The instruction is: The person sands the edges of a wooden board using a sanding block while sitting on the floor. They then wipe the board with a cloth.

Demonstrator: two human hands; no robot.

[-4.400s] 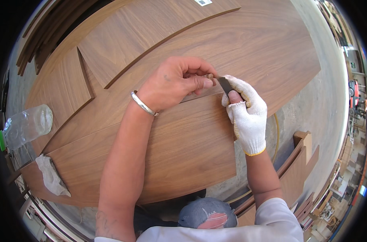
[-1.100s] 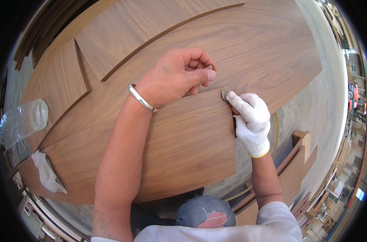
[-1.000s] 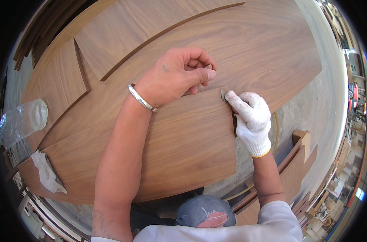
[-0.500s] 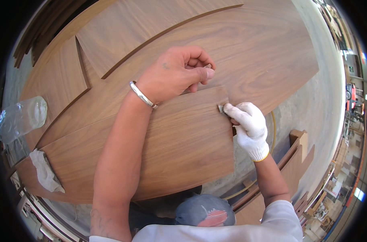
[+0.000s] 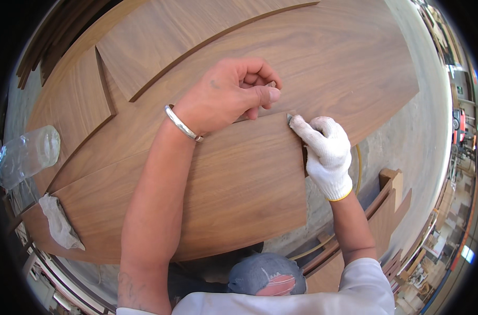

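My bare left hand, with a silver bracelet at the wrist, hovers over the far edge of a brown wood-grain panel. Its thumb and forefinger are pinched, and a small brownish bit shows between them, too small to name. A white knit glove covers my right hand at the panel's right edge. Those gloved fingers close on a small grey blade-like piece, whose tip meets the panel's far right corner. Most of that piece is hidden by the fingers.
Larger wood-grain boards lie beneath and beyond. On the left are a clear plastic bottle and a crumpled white cloth. Wood pieces and a yellow hose are at the lower right.
My right hand has slid away from me along the panel's right edge, taking the grey piece up to the far corner. My left hand has stayed almost still.
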